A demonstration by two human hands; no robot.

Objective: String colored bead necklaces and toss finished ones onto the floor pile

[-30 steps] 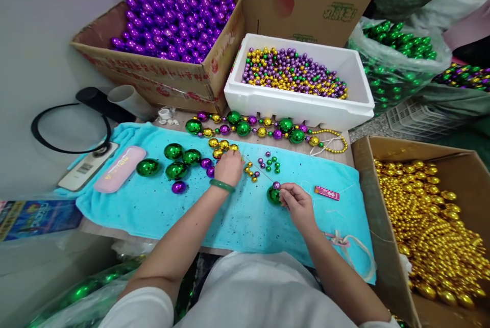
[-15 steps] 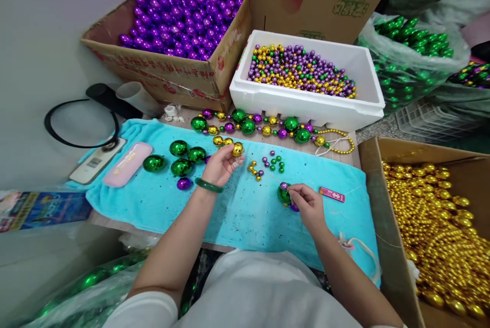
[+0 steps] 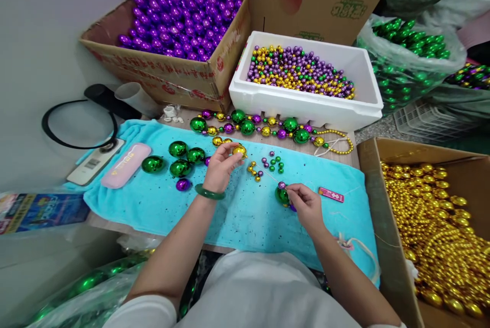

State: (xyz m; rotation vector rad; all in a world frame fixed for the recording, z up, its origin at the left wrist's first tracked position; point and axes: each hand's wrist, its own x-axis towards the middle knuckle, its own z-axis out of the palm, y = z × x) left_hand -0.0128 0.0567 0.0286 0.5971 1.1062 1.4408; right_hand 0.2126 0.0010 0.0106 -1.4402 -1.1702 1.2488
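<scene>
My left hand point(image 3: 219, 170), with a green bangle point(image 3: 210, 193) at the wrist, pinches a shiny gold bead point(image 3: 239, 151) between thumb and fingers. Over on the right, my right hand point(image 3: 309, 209) is closed on a bead strand, at a large green bead point(image 3: 282, 195) topped by a small purple bead point(image 3: 282, 185). A thin thread runs from that purple bead up toward the left. Small loose green beads point(image 3: 272, 168) lie between the hands with gold and purple ones. Several large green beads point(image 3: 180, 168) and a purple bead point(image 3: 183, 184) rest left of my left hand.
Beneath everything lies a turquoise towel point(image 3: 237, 216). Behind it are a finished-looking bead necklace point(image 3: 247, 127), a white foam box point(image 3: 306, 106) of small beads and a carton point(image 3: 184, 75) of purple beads. A gold-bead carton point(image 3: 386, 246) stands right; a pink case point(image 3: 126, 166) lies left.
The gold bead has turned slightly in my left hand, and the fingers have shifted around it. My right hand stays at the strand. The whole view has moved a little.
</scene>
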